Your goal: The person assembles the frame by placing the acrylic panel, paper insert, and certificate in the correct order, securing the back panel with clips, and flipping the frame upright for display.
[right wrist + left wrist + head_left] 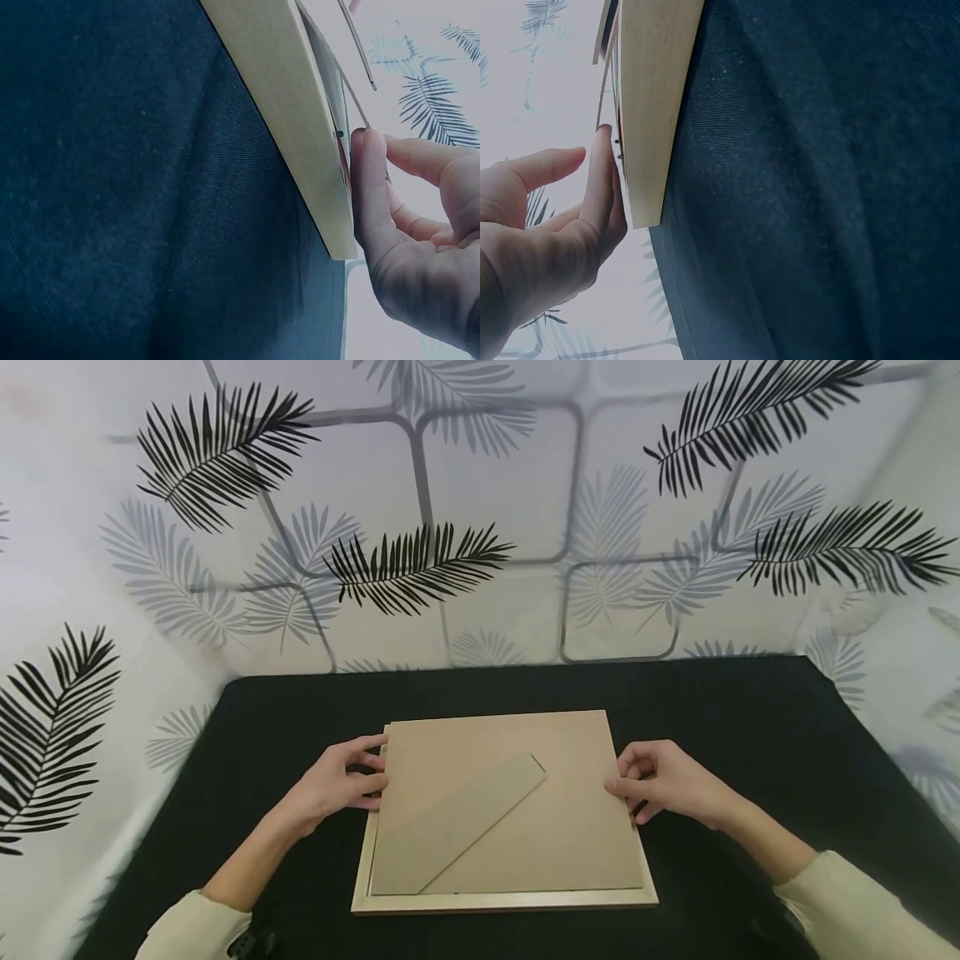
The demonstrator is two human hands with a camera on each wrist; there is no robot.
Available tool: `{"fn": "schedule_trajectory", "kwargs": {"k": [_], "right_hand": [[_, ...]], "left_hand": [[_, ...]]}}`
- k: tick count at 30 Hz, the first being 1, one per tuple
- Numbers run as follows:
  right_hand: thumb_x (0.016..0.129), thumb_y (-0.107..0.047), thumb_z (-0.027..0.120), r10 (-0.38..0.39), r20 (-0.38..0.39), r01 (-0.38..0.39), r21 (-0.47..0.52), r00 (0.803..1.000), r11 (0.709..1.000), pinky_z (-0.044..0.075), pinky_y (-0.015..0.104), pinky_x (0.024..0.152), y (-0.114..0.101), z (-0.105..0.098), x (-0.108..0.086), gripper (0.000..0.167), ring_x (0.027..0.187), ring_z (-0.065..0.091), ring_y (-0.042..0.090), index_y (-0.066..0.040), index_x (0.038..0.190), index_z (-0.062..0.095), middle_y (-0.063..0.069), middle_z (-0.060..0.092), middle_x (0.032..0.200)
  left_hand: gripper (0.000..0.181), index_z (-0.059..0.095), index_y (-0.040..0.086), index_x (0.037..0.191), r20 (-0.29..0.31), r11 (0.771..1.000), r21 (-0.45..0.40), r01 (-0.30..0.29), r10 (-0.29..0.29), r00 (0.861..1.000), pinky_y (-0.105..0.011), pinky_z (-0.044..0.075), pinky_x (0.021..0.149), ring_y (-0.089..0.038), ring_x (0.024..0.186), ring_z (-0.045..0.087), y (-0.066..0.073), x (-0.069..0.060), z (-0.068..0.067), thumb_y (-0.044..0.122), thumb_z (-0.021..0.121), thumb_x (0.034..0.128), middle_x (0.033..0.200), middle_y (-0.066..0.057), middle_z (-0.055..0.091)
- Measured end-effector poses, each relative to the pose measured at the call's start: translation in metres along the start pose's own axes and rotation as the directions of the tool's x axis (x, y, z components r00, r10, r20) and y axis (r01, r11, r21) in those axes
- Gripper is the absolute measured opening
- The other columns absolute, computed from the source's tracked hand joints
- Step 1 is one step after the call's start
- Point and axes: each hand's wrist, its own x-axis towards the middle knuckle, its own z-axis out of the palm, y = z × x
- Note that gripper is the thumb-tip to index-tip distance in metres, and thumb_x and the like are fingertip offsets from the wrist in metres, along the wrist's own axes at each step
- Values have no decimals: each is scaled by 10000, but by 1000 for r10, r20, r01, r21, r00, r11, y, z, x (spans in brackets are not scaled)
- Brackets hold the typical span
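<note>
A picture frame (505, 902) lies face down, its pale wooden rim on the black cloth. Over it is the brown backing board (480, 735), tilted, with a gap along the side rims in both wrist views. A flat stand leg (465, 822) runs diagonally across the board. My left hand (337, 783) is at the board's left edge; its fingertips touch the edge, while the thumb looks apart from it in the left wrist view. With thumb and fingers, my right hand (667, 783) pinches the right edge. The frame's inside is mostly hidden.
Black cloth (315, 885) covers the table around the frame. Behind it hangs a pale curtain (495, 477) with a leaf print. Small dark tabs (340, 133) stick out from the inner side of the rim.
</note>
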Motion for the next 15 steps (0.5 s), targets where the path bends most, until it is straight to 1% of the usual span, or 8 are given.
{"fn": "schedule_trajectory", "kwargs": {"k": [5,8,12,15], "right_hand": [[941,-144,759,12,2,-11,-20,1000,1000,606,436,586,0,-1,1,241,680,678,328,25,955,587,159,647,778],[945,-144,754,18,9,-17,-28,1000,999,607,426,585,-1,-1,1,243,668,680,333,29,955,583,159,646,767],[949,-143,748,34,14,-33,-40,999,999,609,413,594,-3,-1,1,241,667,684,323,30,951,580,150,647,761],[945,-140,751,41,17,-40,-49,999,998,611,404,607,-6,-1,2,246,671,689,311,34,973,580,136,656,760]], "left_hand": [[637,327,-61,1537,4,1000,12,27,-27,1000,-390,608,738,-303,939,696,2,0,1,-9,640,984,1257,-274,537],[621,336,-61,1533,4,999,32,37,-37,999,-392,610,728,-288,912,700,2,1,2,3,632,990,1249,-270,542],[590,344,-65,1528,7,996,76,46,-47,999,-387,611,719,-268,871,692,4,3,2,36,602,1008,1219,-250,559],[563,358,-86,1514,14,992,122,38,-40,999,-398,609,740,-276,897,684,6,5,1,57,586,1019,1183,-227,573]]}}
